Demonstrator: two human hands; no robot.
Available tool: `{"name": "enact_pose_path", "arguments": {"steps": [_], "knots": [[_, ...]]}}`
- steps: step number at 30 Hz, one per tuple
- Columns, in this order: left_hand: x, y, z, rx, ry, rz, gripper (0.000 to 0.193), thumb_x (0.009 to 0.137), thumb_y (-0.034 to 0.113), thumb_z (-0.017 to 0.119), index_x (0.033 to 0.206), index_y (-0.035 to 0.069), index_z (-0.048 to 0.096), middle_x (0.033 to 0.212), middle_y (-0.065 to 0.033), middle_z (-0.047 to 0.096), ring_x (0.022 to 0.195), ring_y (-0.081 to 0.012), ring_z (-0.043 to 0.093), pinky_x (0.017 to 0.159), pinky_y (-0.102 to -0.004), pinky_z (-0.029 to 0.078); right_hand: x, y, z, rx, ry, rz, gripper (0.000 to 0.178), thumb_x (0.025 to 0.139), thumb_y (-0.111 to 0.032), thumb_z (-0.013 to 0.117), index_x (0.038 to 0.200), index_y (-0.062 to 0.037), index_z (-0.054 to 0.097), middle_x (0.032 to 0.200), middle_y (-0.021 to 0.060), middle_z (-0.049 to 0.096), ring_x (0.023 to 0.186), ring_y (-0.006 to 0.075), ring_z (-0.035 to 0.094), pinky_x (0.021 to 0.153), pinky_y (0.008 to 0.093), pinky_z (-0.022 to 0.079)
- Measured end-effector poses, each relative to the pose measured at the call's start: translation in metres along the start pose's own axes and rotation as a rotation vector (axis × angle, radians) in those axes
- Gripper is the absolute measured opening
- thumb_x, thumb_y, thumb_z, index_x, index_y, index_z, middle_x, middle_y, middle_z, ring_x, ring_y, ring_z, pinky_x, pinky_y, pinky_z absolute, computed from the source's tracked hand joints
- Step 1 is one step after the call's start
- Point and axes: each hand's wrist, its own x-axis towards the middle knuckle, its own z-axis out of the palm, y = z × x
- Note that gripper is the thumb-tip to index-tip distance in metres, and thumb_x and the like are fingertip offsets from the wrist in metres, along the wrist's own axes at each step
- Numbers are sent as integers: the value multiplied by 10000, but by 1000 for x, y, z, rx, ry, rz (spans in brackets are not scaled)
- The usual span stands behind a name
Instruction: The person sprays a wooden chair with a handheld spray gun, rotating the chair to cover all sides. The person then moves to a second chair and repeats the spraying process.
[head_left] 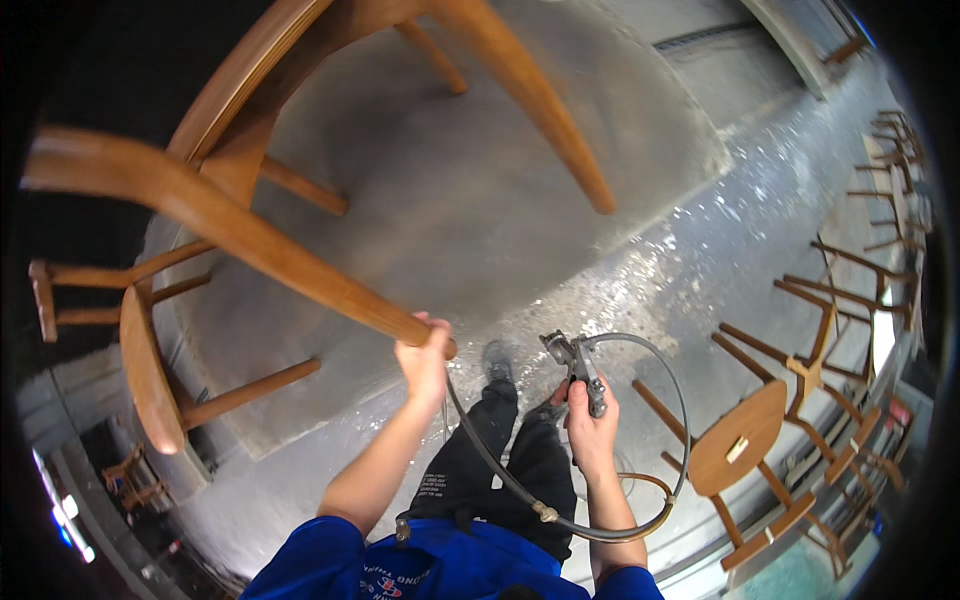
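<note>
A brown wooden chair hangs tipped over at the upper left, its legs pointing toward me and to the right. My left hand is wrapped round the end of its nearest leg. In my right hand is a dark metal spray gun, held by its handle with the nozzle end toward the upper left. From the gun a grey hose loops out to the right, then passes under my right forearm and up toward my left hand. A brass-coloured fitting joins the hose in front of my waist.
Another upturned chair stands at the left. Along the right side are several wooden chairs, the nearest with a round seat bearing a pale label. A grey slab lies ahead, beside floor spotted with white specks. My shoes are close to the slab's edge.
</note>
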Motion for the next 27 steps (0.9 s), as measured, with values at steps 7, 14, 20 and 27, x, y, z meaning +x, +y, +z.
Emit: {"name": "enact_pose_path", "arguments": {"steps": [7,14,20,27], "knots": [[95,-64,78,70,-17,53,443,823,183,793,1148,-28,579,1017,-93,642,957,-202,612,877,-373,499,-83,18,-79,-98,188,-62,421,1034,-373,538,1215,4,582,795,46,668,558,46,496,499,215,395],[98,-73,12,967,-439,115,516,902,162,631,1368,-34,530,1201,-216,664,1050,-279,654,934,-382,512,-157,48,-117,7,138,-25,517,1017,-367,577,1356,22,548,811,33,679,577,41,502,517,209,403],[-71,-141,-114,1145,-1223,118,666,671,-104,437,1250,112,684,1142,-170,718,1151,-276,654,1001,-376,495,-200,70,-139,62,77,-26,559,983,-421,629,1325,19,582,813,36,666,720,116,615,656,261,491],[-180,-104,-231,1251,-1113,-297,302,837,104,527,1059,45,723,803,-106,698,766,-213,662,724,-362,531,-272,31,-174,328,15,-272,750,941,-620,580,1243,67,591,833,87,667,663,97,593,491,214,412]]}}
